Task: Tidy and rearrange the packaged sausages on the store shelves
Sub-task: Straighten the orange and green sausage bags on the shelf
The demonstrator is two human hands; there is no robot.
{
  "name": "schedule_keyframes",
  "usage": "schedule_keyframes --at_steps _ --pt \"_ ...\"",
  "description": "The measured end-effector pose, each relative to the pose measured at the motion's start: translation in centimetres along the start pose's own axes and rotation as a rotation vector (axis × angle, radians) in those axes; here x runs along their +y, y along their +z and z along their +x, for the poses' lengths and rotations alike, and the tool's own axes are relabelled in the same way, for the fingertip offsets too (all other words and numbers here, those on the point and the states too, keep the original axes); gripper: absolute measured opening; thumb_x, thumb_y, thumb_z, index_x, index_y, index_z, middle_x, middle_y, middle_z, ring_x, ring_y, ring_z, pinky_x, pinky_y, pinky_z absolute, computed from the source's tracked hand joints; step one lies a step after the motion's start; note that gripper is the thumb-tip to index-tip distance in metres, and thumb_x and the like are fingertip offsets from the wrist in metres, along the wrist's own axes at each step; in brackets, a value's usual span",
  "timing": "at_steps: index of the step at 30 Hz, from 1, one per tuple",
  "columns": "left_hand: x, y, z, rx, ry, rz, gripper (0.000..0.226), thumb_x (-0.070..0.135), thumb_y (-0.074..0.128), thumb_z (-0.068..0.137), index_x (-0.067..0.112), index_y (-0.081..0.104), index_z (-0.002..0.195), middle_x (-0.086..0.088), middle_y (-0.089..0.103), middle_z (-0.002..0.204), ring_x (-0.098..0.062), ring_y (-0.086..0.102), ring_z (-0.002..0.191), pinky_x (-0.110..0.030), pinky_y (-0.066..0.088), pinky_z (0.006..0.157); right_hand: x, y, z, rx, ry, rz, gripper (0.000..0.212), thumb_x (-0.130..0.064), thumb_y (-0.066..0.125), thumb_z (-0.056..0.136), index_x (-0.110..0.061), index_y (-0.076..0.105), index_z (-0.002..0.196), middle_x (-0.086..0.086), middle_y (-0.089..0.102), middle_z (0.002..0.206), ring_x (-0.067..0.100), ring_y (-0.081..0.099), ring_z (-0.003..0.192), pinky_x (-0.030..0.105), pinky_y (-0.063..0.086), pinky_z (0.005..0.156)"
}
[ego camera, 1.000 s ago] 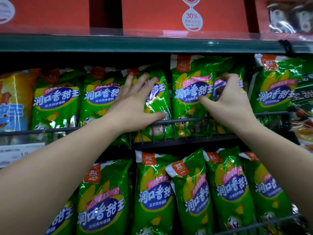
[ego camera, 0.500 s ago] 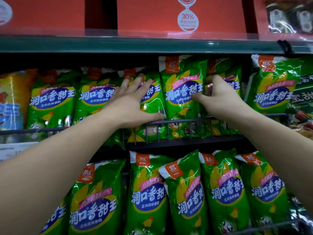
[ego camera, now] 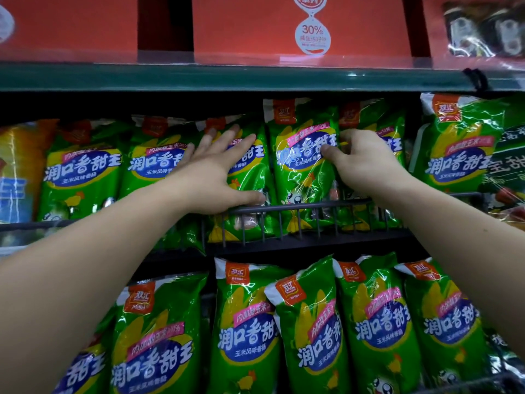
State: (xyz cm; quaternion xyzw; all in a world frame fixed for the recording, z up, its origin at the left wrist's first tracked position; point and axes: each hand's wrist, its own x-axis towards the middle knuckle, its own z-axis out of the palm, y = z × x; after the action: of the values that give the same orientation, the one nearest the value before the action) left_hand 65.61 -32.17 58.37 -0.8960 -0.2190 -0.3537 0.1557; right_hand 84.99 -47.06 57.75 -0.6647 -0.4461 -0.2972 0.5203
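- Pressing left hand (ego camera: 216, 172), fingers spread flat, on a green sausage pack (ego camera: 255, 169) at centre frame, thumb at the wire rail (ego camera: 306, 204)
- Pinching right edge of the taller pack (ego camera: 301, 172) beside it with right hand (ego camera: 366, 166), thumb on its front, fingers curled

You get fairly bright, even light from the front and above. The glossy sausage packs (ego camera: 304, 166) throw white glare streaks across their print. Deep shadow sits under the green shelf edge (ego camera: 227, 78), darkening the pack tops. The wide lens bows that edge, and the corners go soft and dim, most at the lower right.
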Motion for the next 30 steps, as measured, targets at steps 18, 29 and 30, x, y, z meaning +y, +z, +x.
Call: schedule_keyframes --at_steps 18,29,30 --pt "1.5 0.4 -0.7 0.04 -0.06 0.049 0.102 0.086 0.037 0.071 0.044 -0.005 0.154 0.01 -0.014 0.164 -0.021 -0.016 0.151 -0.046 -0.007 0.122 0.7 1.4 -2.5 0.146 -0.118 -0.245 0.046 -0.054 0.061 0.09 -0.009 0.056 0.081 0.004 0.051 0.069 0.027 0.051 0.066 0.032 0.031 0.053" --pt "4.0 1.1 -0.6 0.189 0.017 0.079 0.102 0.076 0.048 0.081 0.028 0.001 0.157 0.008 -0.013 0.165 -0.017 -0.017 0.151 -0.045 -0.003 0.123 1.0 0.5 -2.6 0.192 -0.094 -0.393 0.066 -0.072 0.054 0.083 -0.019 0.05 0.122 0.001 0.064 0.099 0.025 0.058 0.089 0.031 0.035 0.064" --pt "4.3 1.2 -0.5 0.198 0.042 0.075 0.101 0.075 0.048 0.081 0.029 0.001 0.157 0.008 -0.013 0.165 -0.016 -0.017 0.151 -0.045 -0.004 0.123 1.3 0.5 -2.7 0.201 -0.118 -0.318 0.061 -0.066 0.056 0.086 -0.019 0.047 0.125 0.001 0.063 0.102 0.025 0.058 0.09 0.031 0.036 0.065"
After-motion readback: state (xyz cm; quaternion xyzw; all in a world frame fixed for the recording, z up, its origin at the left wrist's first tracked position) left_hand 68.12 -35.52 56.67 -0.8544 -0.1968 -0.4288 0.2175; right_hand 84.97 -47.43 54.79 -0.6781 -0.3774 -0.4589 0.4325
